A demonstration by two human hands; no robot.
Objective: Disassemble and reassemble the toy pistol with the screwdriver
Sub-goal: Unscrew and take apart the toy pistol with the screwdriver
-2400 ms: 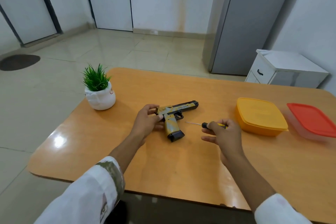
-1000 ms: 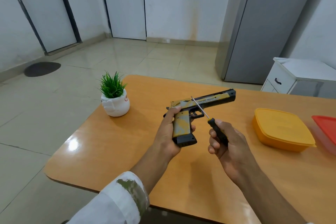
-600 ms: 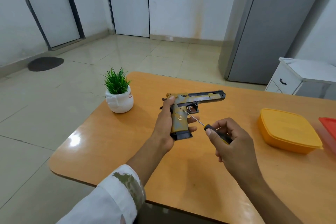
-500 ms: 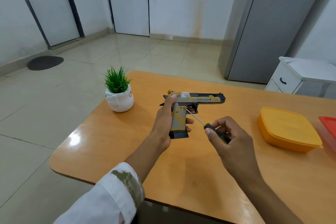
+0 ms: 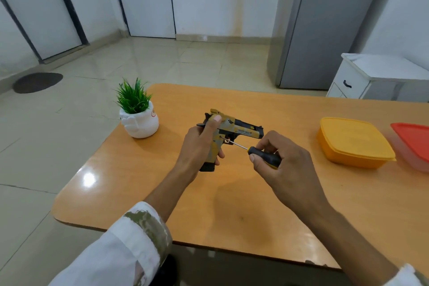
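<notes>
A yellow and black toy pistol (image 5: 241, 129) is held upright above the orange table (image 5: 232, 204), barrel pointing right. My left hand (image 5: 199, 146) is wrapped around its grip, thumb up along the rear of the slide. My right hand (image 5: 285, 169) holds a screwdriver (image 5: 262, 155) with a black and yellow handle. Its thin metal shaft slants up to the left, and the tip touches the pistol's frame just above the grip, beside the trigger guard.
A small green plant in a white pot (image 5: 138, 116) stands at the table's far left. A yellow lidded box (image 5: 355, 141) and a red-lidded box (image 5: 413, 144) sit at the right. A white cabinet (image 5: 376, 76) and grey fridge (image 5: 325, 23) stand beyond the table.
The pistol was lifted off the table into my left hand and turned upright. My right hand brought the screwdriver's tip onto the frame above the grip.
</notes>
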